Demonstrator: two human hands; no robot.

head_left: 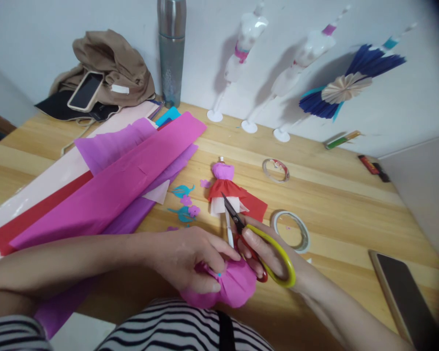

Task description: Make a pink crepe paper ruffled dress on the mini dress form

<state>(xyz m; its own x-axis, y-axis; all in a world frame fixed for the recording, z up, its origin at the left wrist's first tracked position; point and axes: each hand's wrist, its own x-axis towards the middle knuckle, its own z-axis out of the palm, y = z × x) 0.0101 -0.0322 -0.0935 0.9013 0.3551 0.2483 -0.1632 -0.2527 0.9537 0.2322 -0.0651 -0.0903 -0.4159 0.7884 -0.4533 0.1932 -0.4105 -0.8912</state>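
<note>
My left hand (190,256) pinches a gathered piece of pink crepe paper (237,287) close to my body, with a tiny blue spot by the fingertips. In my right hand (261,248) is a pair of scissors (289,265) with yellow and red handles, their dark blades pointing away from me. Beyond the blade tips lies a small paper dress figure (223,187), purple on top with a red and white skirt. A flat red paper piece (256,207) extends from beside its skirt. Purple paper flowers (193,210) and blue leaf-like cutouts (183,191) lie left of the dress.
Coloured crepe paper sheets (131,178) cover the left side. Two tape rolls (303,234) (286,170) and a phone-like device (398,278) lie right. White mannequin stands (249,126), a steel bottle (171,68), a brown cloth bag (113,58) and a phone (86,91) are at the back.
</note>
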